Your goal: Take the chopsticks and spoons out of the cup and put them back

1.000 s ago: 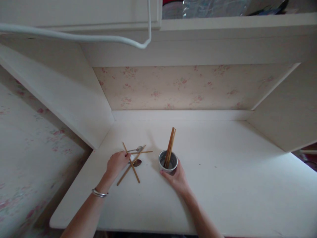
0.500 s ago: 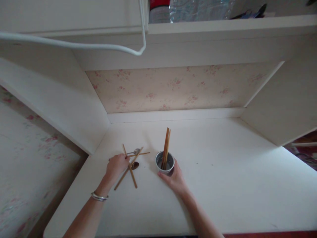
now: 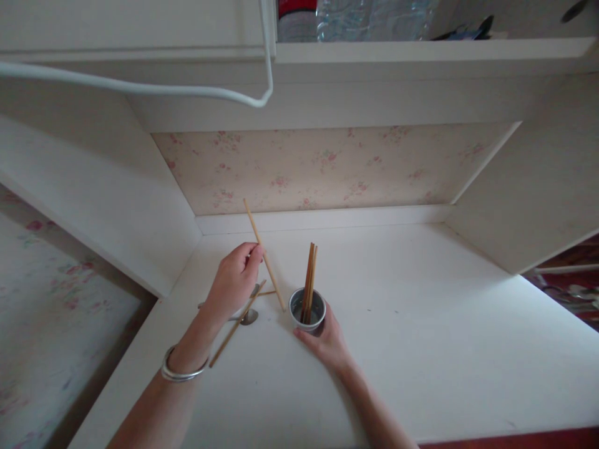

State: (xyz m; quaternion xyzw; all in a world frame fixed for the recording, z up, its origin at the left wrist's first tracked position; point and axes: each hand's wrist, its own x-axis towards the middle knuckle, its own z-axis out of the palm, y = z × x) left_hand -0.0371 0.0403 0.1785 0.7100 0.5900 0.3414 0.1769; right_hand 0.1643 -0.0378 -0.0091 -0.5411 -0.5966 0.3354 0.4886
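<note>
Between its thumb and fingers, my left hand [image 3: 236, 277] pinches a light wooden chopstick [image 3: 272, 274], raised and tilted, its lower end left of the cup. My right hand [image 3: 330, 346] is wrapped round a round metal cup [image 3: 292, 316] on the white desk. Several chopsticks [image 3: 310, 274] stand upright inside the cup, leaning together. Below my left hand, another chopstick [image 3: 229, 337] lies slantwise over a metal spoon [image 3: 250, 317]. A second spoon [image 3: 255, 289] and part of a further chopstick [image 3: 267, 293] are mostly hidden by the hand and wrist.
A white desk [image 3: 397, 362] spreads under both hands, walled by side panels. Overhead runs a shelf [image 3: 421, 51] with clear plastic bottles [image 3: 374, 19]. A white cable [image 3: 163, 89] hangs across the upper left. Floral wallpaper [image 3: 327, 165] covers the back.
My left hand has lifted one chopstick off the crossed pile and moved it up and right, towards the cup. My right hand keeps hold of the cup in nearly the same place.
</note>
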